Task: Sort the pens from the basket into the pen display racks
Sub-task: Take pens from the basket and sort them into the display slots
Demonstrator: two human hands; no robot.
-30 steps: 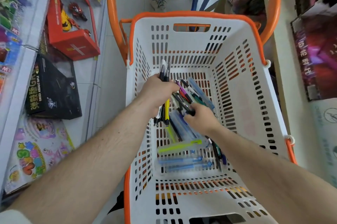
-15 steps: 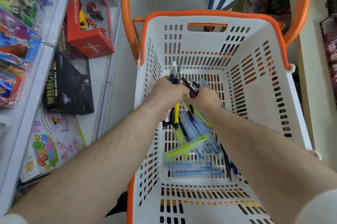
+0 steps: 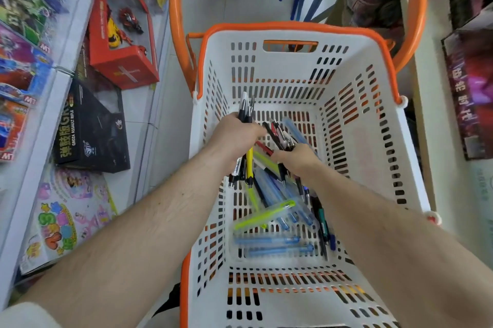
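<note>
Head view | left hand (image 3: 234, 135) fisted round a pen bundle (image 3: 246, 141) | right hand (image 3: 296, 158) pinching more pens over the basket (image 3: 373, 141) | advice: align tips before lifting, so none slip.

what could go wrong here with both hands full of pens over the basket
1. The left hand grips a loose bundle of pens by the middle; one could slide out into the basket.
2. The right hand holds several pens fanned out, so a regrip may scatter them.
3. Pens dropped on the loose pile could mix sorted pens with unsorted.
</note>
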